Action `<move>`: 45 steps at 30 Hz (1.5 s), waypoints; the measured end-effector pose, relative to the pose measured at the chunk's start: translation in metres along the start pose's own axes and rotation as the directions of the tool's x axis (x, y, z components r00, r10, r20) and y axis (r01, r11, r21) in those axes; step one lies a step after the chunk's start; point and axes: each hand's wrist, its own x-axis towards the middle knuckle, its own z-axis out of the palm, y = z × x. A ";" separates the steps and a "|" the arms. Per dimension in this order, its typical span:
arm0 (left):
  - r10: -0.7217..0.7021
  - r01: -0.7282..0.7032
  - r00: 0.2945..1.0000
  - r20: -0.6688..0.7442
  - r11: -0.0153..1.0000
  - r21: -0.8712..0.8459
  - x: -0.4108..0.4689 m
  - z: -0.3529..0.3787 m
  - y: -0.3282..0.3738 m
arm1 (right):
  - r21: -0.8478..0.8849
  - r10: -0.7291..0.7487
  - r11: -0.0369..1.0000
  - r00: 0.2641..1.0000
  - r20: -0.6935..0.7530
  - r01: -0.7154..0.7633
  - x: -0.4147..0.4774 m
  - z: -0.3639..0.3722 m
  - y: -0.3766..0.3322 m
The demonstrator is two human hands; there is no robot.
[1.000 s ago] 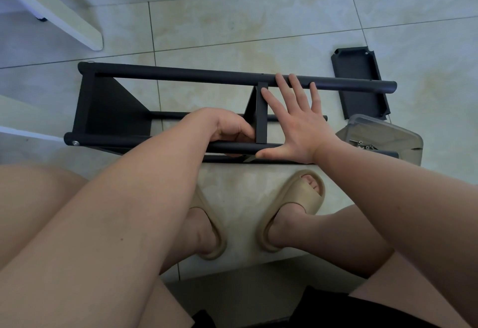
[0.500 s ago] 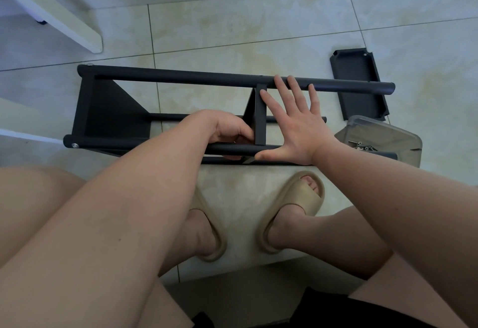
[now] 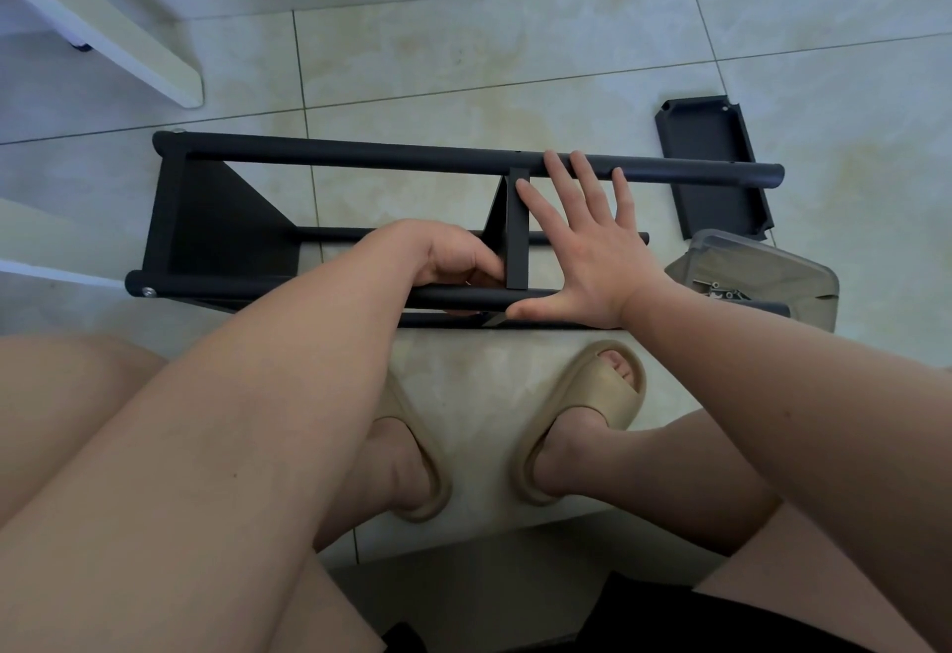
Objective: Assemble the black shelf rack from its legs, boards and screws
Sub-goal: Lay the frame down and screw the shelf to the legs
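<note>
On the tiled floor (image 3: 566, 44), in front of a seated person, a half-built black rack (image 3: 159, 219) is being worked on while it is lying on its side, lengthwise from left to right. Its far leg (image 3: 360, 159) and near leg (image 3: 288, 292) are being kept parallel by an end board (image 3: 232, 235) fixed at the left and by a middle board (image 3: 516, 235) standing across between them.

The near leg is being gripped by the left hand (image 3: 448, 255), just to the left of the middle board; its fingers are being curled round the tube, with fingertips showing beneath it. Whether anything small is also being pinched there cannot be told.

The right hand (image 3: 587, 250) is being held flat and spread against the right side of the middle board: nothing is being clasped, the fingertips are being laid on the far leg and the thumb is being rested along the near leg.

A loose board (image 3: 713, 163) is lying on the floor beyond the rack's right end, apart from it. Just beside it, nearer the person, screws (image 3: 717, 290) are being kept in a clear plastic tub (image 3: 772, 266), whose near part is being crossed by the near leg's right end.

Beige sandals (image 3: 592, 405) are being worn on the feet below the rack, and a white furniture leg (image 3: 118, 39) is being shown at the upper left.
</note>
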 end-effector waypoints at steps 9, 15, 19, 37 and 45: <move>0.005 -0.005 1.000 0.001 0.998 -0.068 0.001 -0.003 -0.001 | -0.002 0.001 1.000 1.000 -0.010 -0.001 0.000 0.001 0.000; 0.012 -0.012 1.000 0.008 1.000 -0.025 0.001 -0.001 -0.001 | 0.005 -0.001 1.000 1.000 -0.015 0.001 0.000 0.001 0.000; 0.054 -0.053 0.998 0.020 0.997 -0.057 0.002 -0.002 -0.004 | 0.002 0.000 1.000 1.000 -0.010 0.000 0.000 0.001 0.000; 0.017 -0.017 1.000 0.008 0.996 -0.086 0.002 -0.002 -0.002 | -0.006 -0.002 1.000 1.000 -0.013 0.002 0.001 0.003 0.001; -0.038 0.039 0.999 0.021 0.996 -0.076 0.003 -0.001 -0.001 | -0.007 -0.001 1.000 1.000 -0.015 0.000 0.000 0.002 0.001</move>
